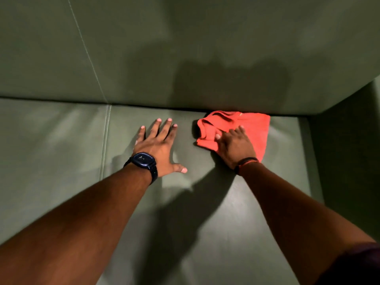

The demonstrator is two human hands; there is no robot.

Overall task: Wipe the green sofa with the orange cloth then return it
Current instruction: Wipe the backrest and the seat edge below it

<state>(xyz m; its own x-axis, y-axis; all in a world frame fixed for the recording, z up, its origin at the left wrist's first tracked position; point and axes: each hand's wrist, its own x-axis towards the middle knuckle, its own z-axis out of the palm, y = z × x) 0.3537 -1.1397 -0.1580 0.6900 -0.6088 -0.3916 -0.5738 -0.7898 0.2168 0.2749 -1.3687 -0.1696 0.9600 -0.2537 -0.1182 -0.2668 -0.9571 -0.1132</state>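
The green sofa [236,212] fills the view, seat below and backrest above. A crumpled orange cloth [255,125] lies on the seat against the crease under the backrest, right of centre. My right hand [234,146] presses down on the cloth's near left part, fingers curled into the fabric. My left hand [159,147], with a dark watch on the wrist, rests flat on the bare seat just left of the cloth, fingers spread, holding nothing.
The sofa's right armrest [349,161] rises close to the cloth's right side. A stitched seam [106,140] runs down the seat left of my left hand. The backrest [185,48] stands directly behind both hands.
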